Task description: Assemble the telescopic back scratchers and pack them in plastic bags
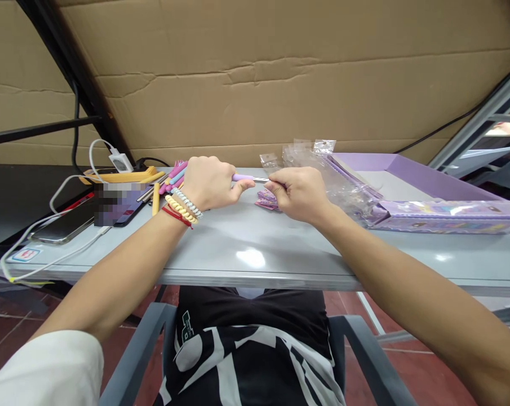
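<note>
Both hands on purple pen

Left hand (pixel 210 183): curled closed around the pen (pixel 243 177), thumb extended along it. Right hand (pixel 299 193): fingers folded, thumb and index pinching the metallic end. Pen position: between the hands, above the tabletop (pixel 255 242), near pink pieces (pixel 268 199).

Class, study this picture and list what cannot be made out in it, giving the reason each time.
All in the head view:
- Back end of the purple-handled piece: inside the left hand.
- Its metal end: behind the right hand's fingers.
- Part of the phone screen: pixelated.
- Print on the small purple packets: too small, partly covered.
- Right end of the purple box: cut off by the edge.
</note>
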Motion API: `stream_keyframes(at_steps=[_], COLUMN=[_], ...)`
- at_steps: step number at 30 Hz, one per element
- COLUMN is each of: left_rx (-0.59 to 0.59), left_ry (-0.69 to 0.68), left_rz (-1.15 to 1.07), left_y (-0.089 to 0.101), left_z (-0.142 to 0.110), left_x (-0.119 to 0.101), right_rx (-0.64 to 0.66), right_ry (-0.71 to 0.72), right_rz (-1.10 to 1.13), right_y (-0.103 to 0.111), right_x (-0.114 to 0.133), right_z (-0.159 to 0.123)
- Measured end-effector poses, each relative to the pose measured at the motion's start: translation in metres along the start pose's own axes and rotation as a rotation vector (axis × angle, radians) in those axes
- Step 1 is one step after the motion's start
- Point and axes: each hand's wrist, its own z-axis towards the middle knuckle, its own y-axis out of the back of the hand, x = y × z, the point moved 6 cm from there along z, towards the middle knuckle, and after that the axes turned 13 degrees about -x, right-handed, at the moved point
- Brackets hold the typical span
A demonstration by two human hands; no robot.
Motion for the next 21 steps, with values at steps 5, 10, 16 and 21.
stream_keyframes(at_steps=[5,10,16,21], left_rx=[-0.007,-0.015,0.016,0.046], left_ry=[-0.018,-0.065,-0.053,-0.068], left_rz=[-0.032,-0.072,-0.185,-0.216], left_y=[-0.010,-0.019,-0.017,-0.018], left_z=[-0.004,-0.005,-0.004,-0.004], left_x=[0.003,0.006,0.002,0.000], right_rx=[0.057,0.125,0.202,0.217], right_ry=[0.015,-0.008,-0.041,-0.018], right_rz=[-0.019,-0.002,0.088,0.098], right_y=[-0.009,-0.015,-0.012,-0.012], right_x=[-0.003,-0.009,-0.019,-0.020], right_z=[-0.004,-0.004,-0.001,-0.002])
